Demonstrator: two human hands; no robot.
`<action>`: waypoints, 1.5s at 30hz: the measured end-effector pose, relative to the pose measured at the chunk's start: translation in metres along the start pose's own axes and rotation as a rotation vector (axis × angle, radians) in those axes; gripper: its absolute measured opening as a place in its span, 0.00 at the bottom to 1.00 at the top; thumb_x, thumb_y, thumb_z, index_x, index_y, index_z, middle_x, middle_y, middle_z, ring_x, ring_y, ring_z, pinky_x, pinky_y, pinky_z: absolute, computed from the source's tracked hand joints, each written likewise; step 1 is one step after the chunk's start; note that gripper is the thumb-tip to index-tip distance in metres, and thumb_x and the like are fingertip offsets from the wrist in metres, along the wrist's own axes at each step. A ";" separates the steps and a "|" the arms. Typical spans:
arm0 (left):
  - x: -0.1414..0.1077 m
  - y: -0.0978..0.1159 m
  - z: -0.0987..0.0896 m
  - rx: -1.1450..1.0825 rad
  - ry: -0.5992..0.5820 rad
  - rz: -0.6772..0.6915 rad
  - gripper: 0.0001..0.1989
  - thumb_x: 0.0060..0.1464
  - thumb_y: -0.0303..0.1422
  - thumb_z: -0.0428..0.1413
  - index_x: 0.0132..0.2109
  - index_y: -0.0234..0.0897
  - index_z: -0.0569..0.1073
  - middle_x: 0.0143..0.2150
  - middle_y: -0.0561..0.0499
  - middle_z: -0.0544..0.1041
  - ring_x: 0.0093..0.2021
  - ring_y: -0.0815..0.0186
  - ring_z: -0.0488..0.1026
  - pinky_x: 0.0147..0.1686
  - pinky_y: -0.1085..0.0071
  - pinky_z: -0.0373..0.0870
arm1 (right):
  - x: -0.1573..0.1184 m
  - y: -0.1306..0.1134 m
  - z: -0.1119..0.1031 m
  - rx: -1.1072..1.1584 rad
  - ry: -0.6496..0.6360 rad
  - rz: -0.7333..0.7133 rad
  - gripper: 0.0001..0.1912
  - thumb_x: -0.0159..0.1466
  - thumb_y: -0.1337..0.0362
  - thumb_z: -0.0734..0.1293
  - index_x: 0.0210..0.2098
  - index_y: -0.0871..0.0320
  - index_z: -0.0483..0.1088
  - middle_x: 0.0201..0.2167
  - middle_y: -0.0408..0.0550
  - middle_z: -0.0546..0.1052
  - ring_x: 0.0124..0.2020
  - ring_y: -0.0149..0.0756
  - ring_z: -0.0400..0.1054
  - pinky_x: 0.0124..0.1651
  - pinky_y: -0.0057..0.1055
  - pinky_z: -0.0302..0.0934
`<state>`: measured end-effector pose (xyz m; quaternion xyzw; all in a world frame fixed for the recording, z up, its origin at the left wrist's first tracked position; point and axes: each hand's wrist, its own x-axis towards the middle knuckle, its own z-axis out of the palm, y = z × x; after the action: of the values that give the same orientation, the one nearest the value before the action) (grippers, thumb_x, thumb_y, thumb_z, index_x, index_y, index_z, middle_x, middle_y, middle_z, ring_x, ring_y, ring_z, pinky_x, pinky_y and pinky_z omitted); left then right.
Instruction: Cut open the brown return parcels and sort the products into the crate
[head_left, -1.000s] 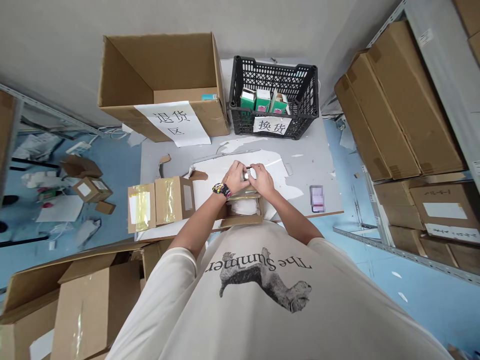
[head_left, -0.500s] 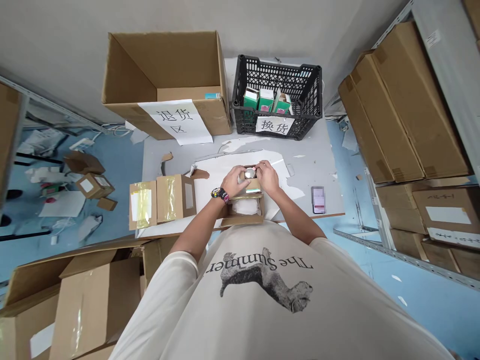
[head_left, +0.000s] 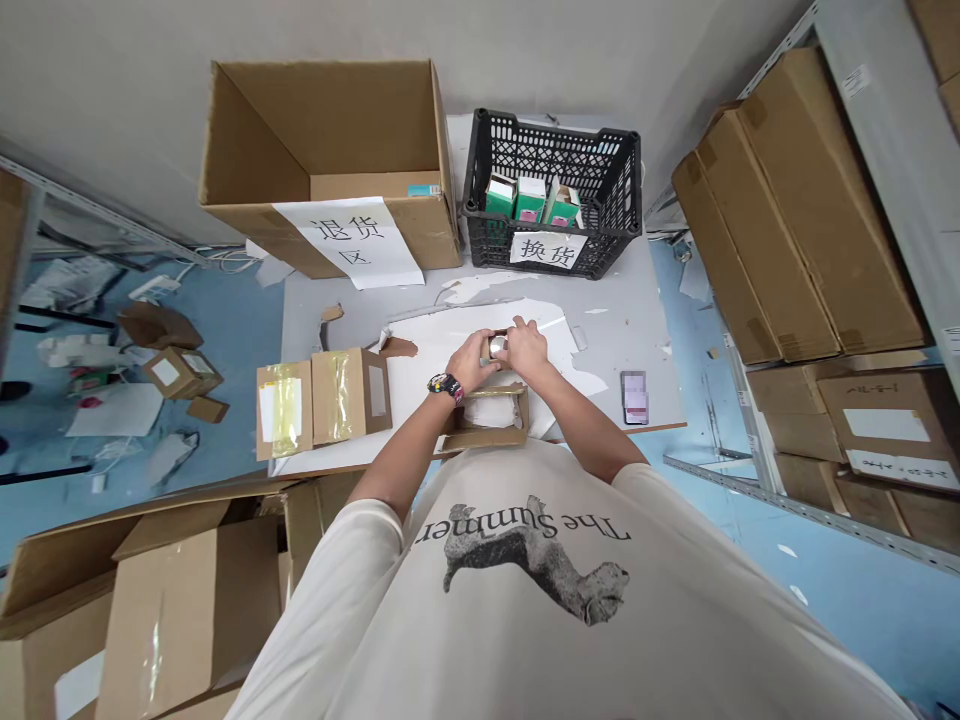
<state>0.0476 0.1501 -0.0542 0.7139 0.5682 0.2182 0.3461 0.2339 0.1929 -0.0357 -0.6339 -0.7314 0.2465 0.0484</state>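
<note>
Both hands meet over the table just beyond an open small carton (head_left: 491, 437). Between them is a small round object with a shiny silver top (head_left: 498, 344); its lower part is hidden by fingers. My left hand (head_left: 470, 362), with a patterned watch on the wrist, curls around its left side. From the right, my right hand (head_left: 526, 350) closes on it, fingers over the far edge. White wrapping (head_left: 489, 412) lies inside the carton, nearest my body.
A large cardboard box (head_left: 262, 235) and a black crate (head_left: 555, 262) with green-and-white boxes stand at the back. Two taped cartons (head_left: 339, 400) sit left, a phone (head_left: 634, 398) right. Stacked cartons (head_left: 795, 230) line the right side; more boxes (head_left: 161, 600) are lower left.
My right hand has shifted left over the silver-topped object. The white-and-green patch below it no longer shows. My left hand has moved slightly, and the view has shifted a little.
</note>
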 end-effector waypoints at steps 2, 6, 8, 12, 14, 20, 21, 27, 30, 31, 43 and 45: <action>0.002 0.000 0.003 0.011 0.007 0.002 0.38 0.58 0.31 0.70 0.73 0.45 0.70 0.72 0.41 0.78 0.70 0.44 0.78 0.68 0.47 0.79 | 0.015 -0.003 0.007 0.000 -0.015 -0.002 0.16 0.63 0.53 0.83 0.46 0.54 0.87 0.61 0.67 0.78 0.64 0.67 0.68 0.57 0.55 0.80; 0.005 -0.001 0.008 0.042 0.021 -0.012 0.38 0.58 0.30 0.69 0.73 0.44 0.71 0.72 0.40 0.79 0.70 0.43 0.79 0.68 0.48 0.80 | 0.037 -0.015 0.018 -0.040 -0.092 0.074 0.24 0.55 0.59 0.87 0.49 0.57 0.87 0.65 0.71 0.75 0.67 0.74 0.65 0.58 0.68 0.79; 0.006 -0.002 0.011 0.051 0.029 -0.027 0.39 0.58 0.29 0.69 0.74 0.44 0.70 0.72 0.40 0.79 0.70 0.43 0.79 0.67 0.48 0.80 | 0.044 -0.022 0.022 -0.016 -0.092 0.103 0.27 0.55 0.60 0.88 0.52 0.58 0.86 0.67 0.72 0.73 0.68 0.77 0.63 0.57 0.75 0.78; 0.006 -0.003 0.013 0.036 0.047 -0.053 0.40 0.57 0.29 0.67 0.75 0.45 0.68 0.74 0.39 0.77 0.71 0.42 0.78 0.66 0.47 0.81 | 0.044 -0.030 0.023 0.031 -0.067 0.108 0.26 0.58 0.58 0.86 0.55 0.57 0.86 0.68 0.72 0.71 0.70 0.76 0.63 0.58 0.76 0.78; 0.005 -0.003 0.013 0.024 0.049 -0.057 0.39 0.57 0.30 0.67 0.74 0.46 0.69 0.73 0.40 0.78 0.70 0.43 0.80 0.65 0.46 0.81 | 0.037 -0.030 0.018 0.010 -0.071 0.100 0.24 0.59 0.57 0.85 0.53 0.57 0.86 0.68 0.71 0.71 0.69 0.71 0.65 0.61 0.68 0.79; 0.005 0.002 0.008 -0.014 0.020 -0.017 0.37 0.56 0.29 0.67 0.71 0.46 0.70 0.67 0.41 0.83 0.65 0.43 0.83 0.62 0.48 0.81 | -0.001 -0.036 -0.014 -0.103 -0.082 0.063 0.16 0.64 0.62 0.80 0.51 0.57 0.86 0.69 0.66 0.74 0.63 0.62 0.71 0.61 0.50 0.79; 0.006 0.004 0.007 -0.013 0.008 -0.041 0.36 0.57 0.30 0.67 0.71 0.46 0.69 0.65 0.41 0.84 0.62 0.44 0.84 0.61 0.50 0.81 | -0.007 -0.038 -0.018 -0.131 -0.084 0.070 0.16 0.66 0.63 0.78 0.52 0.58 0.86 0.69 0.66 0.74 0.62 0.60 0.72 0.60 0.48 0.78; 0.015 0.021 -0.002 0.056 -0.091 -0.152 0.35 0.61 0.34 0.67 0.72 0.39 0.68 0.62 0.37 0.86 0.62 0.45 0.83 0.59 0.57 0.78 | -0.028 -0.054 -0.042 -0.283 -0.067 0.023 0.23 0.77 0.57 0.67 0.63 0.66 0.79 0.69 0.70 0.75 0.61 0.57 0.75 0.59 0.44 0.76; 0.019 0.023 -0.007 0.064 -0.093 -0.129 0.35 0.61 0.33 0.68 0.72 0.37 0.69 0.65 0.34 0.84 0.65 0.43 0.81 0.62 0.55 0.77 | -0.034 -0.062 -0.061 -0.312 -0.065 -0.006 0.24 0.78 0.56 0.67 0.64 0.66 0.77 0.67 0.72 0.77 0.62 0.58 0.76 0.60 0.43 0.75; 0.020 0.022 -0.008 0.066 -0.094 -0.121 0.36 0.60 0.33 0.69 0.72 0.37 0.69 0.65 0.34 0.84 0.66 0.42 0.81 0.62 0.55 0.77 | -0.036 -0.065 -0.070 -0.311 -0.062 -0.008 0.24 0.78 0.55 0.67 0.63 0.66 0.77 0.65 0.72 0.78 0.61 0.58 0.76 0.60 0.43 0.74; 0.014 0.004 -0.013 0.034 -0.074 -0.040 0.52 0.56 0.35 0.73 0.81 0.35 0.59 0.69 0.31 0.81 0.69 0.39 0.79 0.63 0.49 0.78 | -0.047 -0.066 -0.190 0.069 0.248 -0.154 0.09 0.61 0.62 0.74 0.41 0.55 0.77 0.40 0.51 0.83 0.40 0.45 0.74 0.46 0.37 0.66; 0.014 0.002 -0.014 0.019 -0.065 -0.007 0.52 0.55 0.36 0.73 0.81 0.33 0.60 0.71 0.30 0.79 0.71 0.37 0.77 0.67 0.45 0.77 | -0.051 -0.061 -0.198 0.159 0.318 -0.181 0.09 0.59 0.64 0.73 0.40 0.54 0.77 0.37 0.48 0.81 0.39 0.44 0.73 0.45 0.37 0.66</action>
<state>0.0422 0.1670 -0.0447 0.7219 0.5613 0.1884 0.3582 0.2644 0.1994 0.1756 -0.5909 -0.7467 0.1950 0.2350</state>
